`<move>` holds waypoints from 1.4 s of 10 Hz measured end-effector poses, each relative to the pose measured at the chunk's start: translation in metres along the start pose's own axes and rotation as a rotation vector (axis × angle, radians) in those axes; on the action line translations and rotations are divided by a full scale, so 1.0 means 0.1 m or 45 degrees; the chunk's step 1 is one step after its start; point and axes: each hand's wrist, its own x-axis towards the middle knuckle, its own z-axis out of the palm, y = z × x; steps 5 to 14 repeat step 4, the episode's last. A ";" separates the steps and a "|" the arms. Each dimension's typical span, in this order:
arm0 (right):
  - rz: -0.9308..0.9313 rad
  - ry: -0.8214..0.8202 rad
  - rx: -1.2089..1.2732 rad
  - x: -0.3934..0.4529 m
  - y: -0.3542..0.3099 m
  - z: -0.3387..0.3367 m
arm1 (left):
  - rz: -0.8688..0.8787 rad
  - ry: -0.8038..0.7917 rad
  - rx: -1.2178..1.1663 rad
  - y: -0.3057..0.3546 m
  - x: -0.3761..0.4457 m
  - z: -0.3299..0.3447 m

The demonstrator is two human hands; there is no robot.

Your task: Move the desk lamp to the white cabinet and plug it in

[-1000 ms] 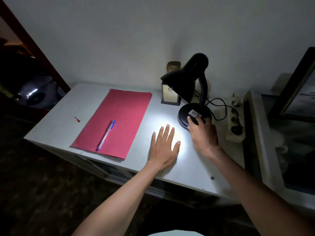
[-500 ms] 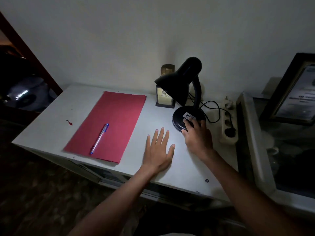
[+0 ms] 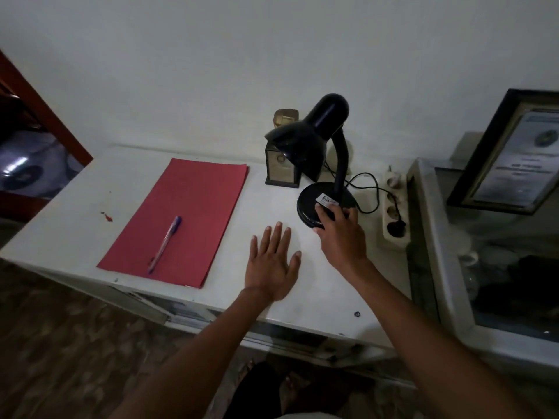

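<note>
At the far left a dark red frame (image 3: 45, 116) edges the scene, and the white cabinet (image 3: 75, 207) stretches rightward from it, its flat top smooth and matte with a small red mark (image 3: 107, 217) near its left part. A red sheet of paper (image 3: 181, 219) lies flat on the top, and a pen (image 3: 165, 243) with a clear barrel and blue cap rests on it, pointing away from the person. Right of the sheet the left hand (image 3: 273, 267) lies palm down on the bare top, fingers spread and straight, holding nothing. Behind it, by the wall, stands a small boxy dark-framed object (image 3: 279, 170), possibly a trophy or plaque; the dim light hides its detail. Just beside that, the black desk lamp (image 3: 314, 146) stands upright on the cabinet's right part, unlit, with a glossy cone shade, a curved neck and a round disc base bearing a white label. The right hand (image 3: 340, 237) rests on the near edge of that base, fingers laid over the top and thumb at the rim, loosely curled rather than clenched. The lamp's black cord (image 3: 370, 189) loops to a pale power strip (image 3: 393, 207) lying along the cabinet's right edge, where a black plug (image 3: 396, 228) sits in it. Farther right is a glass-topped case (image 3: 429, 237) with a framed certificate (image 3: 508, 155) leaning above it.
</note>
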 end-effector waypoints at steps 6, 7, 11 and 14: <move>0.133 0.134 0.457 -0.21 0.14 -0.41 | 0.062 0.169 -0.455 -0.24 0.02 -0.53; 0.133 0.134 0.457 -0.21 0.14 -0.41 | 0.062 0.169 -0.455 -0.24 0.02 -0.53; 0.133 0.134 0.457 -0.21 0.14 -0.41 | 0.062 0.169 -0.455 -0.24 0.02 -0.53; 0.133 0.134 0.457 -0.21 0.14 -0.41 | 0.062 0.169 -0.455 -0.24 0.02 -0.53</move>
